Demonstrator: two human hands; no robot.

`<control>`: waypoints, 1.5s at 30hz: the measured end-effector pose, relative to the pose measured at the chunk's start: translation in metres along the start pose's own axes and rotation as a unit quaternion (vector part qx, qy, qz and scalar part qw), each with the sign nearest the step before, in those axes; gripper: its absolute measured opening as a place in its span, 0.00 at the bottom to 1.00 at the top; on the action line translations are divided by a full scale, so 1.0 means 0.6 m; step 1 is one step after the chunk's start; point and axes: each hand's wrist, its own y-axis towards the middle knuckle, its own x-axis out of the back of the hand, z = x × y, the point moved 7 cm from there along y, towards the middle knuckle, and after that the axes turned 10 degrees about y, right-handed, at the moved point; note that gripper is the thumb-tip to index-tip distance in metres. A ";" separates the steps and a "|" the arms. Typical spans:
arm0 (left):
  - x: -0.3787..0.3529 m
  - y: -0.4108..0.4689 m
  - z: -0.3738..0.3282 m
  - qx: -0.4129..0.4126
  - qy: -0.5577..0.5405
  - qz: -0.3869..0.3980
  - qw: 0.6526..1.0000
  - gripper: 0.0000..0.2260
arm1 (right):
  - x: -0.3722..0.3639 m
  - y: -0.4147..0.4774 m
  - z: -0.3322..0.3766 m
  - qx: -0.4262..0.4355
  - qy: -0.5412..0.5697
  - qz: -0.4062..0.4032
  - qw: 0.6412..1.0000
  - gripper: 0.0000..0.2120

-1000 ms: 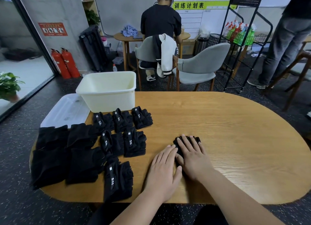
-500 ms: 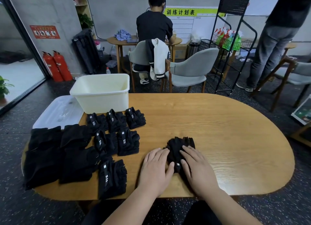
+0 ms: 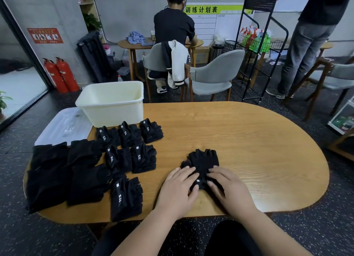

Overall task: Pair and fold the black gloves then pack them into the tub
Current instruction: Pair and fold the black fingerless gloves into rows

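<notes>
A pair of black fingerless gloves (image 3: 203,161) lies stacked on the wooden table (image 3: 258,150) in front of me. My left hand (image 3: 178,190) rests on the pair's near left edge and my right hand (image 3: 229,188) on its near right edge, fingers pressing the cuff end down. Several folded black glove pairs (image 3: 132,146) lie in rows to the left. Bigger flat black gloves (image 3: 63,171) are piled at the far left. The cream tub (image 3: 112,102) stands empty at the table's back left.
A clear plastic lid (image 3: 63,125) lies beside the tub at the table's left edge. Behind the table are grey chairs (image 3: 214,75), a seated person (image 3: 173,31), a black wire rack (image 3: 256,45) and a standing person (image 3: 306,45) at the right.
Both hands slid from on top of the gloves back toward me onto the cuff end, uncovering the finger end. The camera view shifted slightly.
</notes>
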 end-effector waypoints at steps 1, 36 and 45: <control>-0.001 0.001 0.001 0.001 -0.005 0.000 1.000 0.25 | 0.007 -0.005 -0.001 0.007 -0.001 -0.006 1.000 0.17; 0.007 -0.003 0.055 0.168 -0.158 -0.045 0.972 0.17 | 0.016 -0.008 -0.037 -0.220 0.145 0.000 0.965 0.22; 0.018 -0.004 0.042 0.141 -0.101 -0.056 0.983 0.14 | 0.006 0.001 -0.028 -0.256 0.132 -0.068 0.955 0.11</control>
